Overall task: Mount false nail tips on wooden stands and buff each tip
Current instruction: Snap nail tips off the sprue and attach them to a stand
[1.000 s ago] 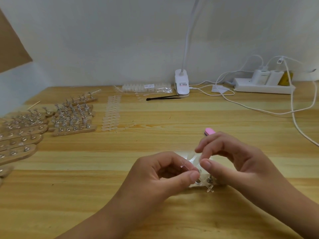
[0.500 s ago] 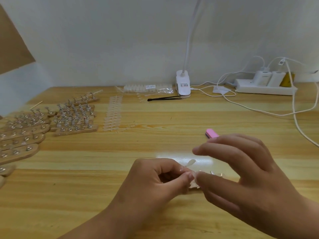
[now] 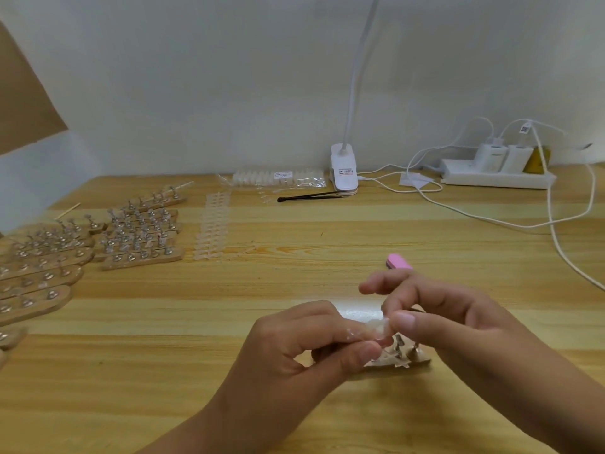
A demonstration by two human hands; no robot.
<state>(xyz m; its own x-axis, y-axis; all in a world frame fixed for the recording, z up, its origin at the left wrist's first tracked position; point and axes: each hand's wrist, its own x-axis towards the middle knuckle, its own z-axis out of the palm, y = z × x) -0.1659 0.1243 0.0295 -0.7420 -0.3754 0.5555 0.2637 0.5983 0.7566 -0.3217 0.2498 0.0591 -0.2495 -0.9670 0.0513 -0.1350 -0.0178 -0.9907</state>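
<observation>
A clear false nail tip (image 3: 376, 327) is being held just above the near middle of the wooden table (image 3: 294, 404), between the two hands. It is looking glassy and almost colourless, rounded at one end, with a thin clear stem running back into the left fingers. The left hand (image 3: 307, 348) is pinching that stem between thumb and forefinger, the other fingers curled under. The right hand (image 3: 458, 329) is pinching the rounded end between thumb and forefinger, its remaining fingers lifting loosely above. Directly below, a wooden stand (image 3: 411, 359) is lying flat on the table, with small metal posts standing up from it.

A pink buffer (image 3: 397, 261) is resting just beyond the right hand. Farther left, a strip of unmounted tips (image 3: 212, 231) is lying beside rows of filled stands (image 3: 140, 234). At the back edge, a bag of tips (image 3: 281, 176) and a white lamp clip (image 3: 343, 170) are each carrying a label, too small to read.

Half a second ago the right hand was hovering spread and not holding the tip; it is now closing on it.
</observation>
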